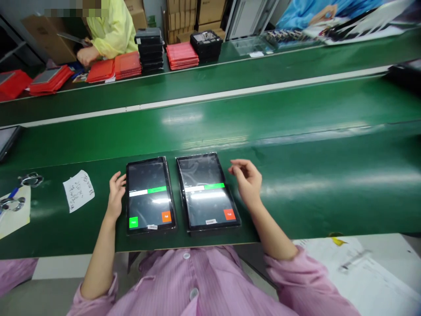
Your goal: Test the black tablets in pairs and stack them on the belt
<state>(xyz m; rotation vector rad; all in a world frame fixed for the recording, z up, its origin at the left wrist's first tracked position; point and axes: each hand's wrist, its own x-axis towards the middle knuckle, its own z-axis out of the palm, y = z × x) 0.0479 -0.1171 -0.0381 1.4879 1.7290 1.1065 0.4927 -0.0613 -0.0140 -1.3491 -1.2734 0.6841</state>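
The left tablet (149, 195) and right tablet (205, 191) lie side by side on the worktop (312, 197), screens lit. The left hand (115, 193) rests open against the left tablet's edge. The right hand (248, 182) hovers beside the right tablet, fingers loosely curled and empty. It seems best to steady the frame and tap squarely with one fingertip.

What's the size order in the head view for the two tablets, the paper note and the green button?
1. Left tablet and right tablet: look alike, unranked.
2. Paper note.
3. Green button.
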